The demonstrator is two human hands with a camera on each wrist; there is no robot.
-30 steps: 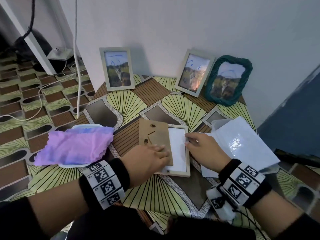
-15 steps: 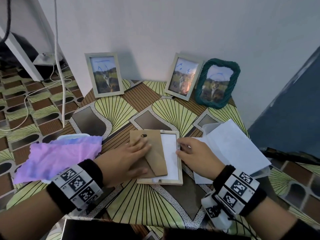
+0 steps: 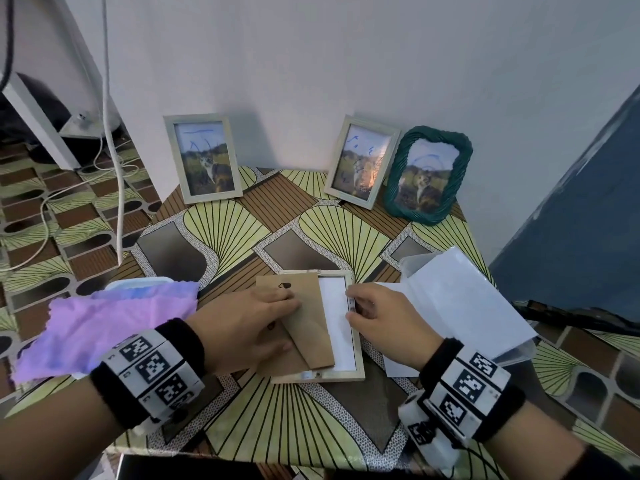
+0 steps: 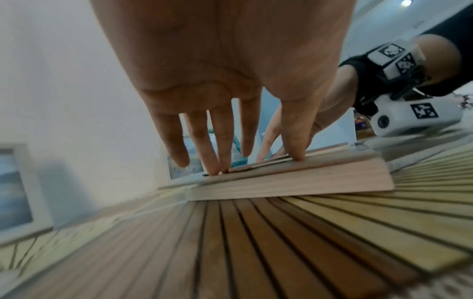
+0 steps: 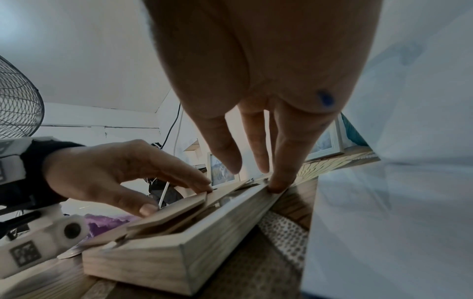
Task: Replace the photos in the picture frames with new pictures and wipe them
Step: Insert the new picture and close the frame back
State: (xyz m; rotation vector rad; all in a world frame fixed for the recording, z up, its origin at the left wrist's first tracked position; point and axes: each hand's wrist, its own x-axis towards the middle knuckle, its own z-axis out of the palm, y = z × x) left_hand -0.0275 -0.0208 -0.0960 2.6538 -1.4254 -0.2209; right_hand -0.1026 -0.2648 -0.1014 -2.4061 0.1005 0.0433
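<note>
A light wooden picture frame [image 3: 322, 375] lies face down near the table's front edge. Its brown backing board [image 3: 308, 327] sits askew over the left part. A strip of white photo back [image 3: 334, 320] shows on the right. My left hand [image 3: 263, 323] lies flat on the board, and its fingertips [image 4: 213, 170] and thumb press the board down. My right hand [image 3: 360, 310] is at the frame's right rim, with one straight fingertip [image 5: 277, 186] pressing on that rim. In the right wrist view the board [image 5: 174, 210] sits slightly raised above the frame [image 5: 143, 263].
Two pale frames [image 3: 202, 157] [image 3: 362, 166] and a green woven frame [image 3: 429, 174], all with cat photos, lean on the back wall. A purple cloth [image 3: 107, 323] lies at the left edge. White sheets in a clear sleeve [image 3: 464, 299] lie at the right. Cables [image 3: 117, 202] hang at the left.
My left hand has slid from the board's near edge further up onto the board and spread flat. My right hand stays at the frame's right rim.
</note>
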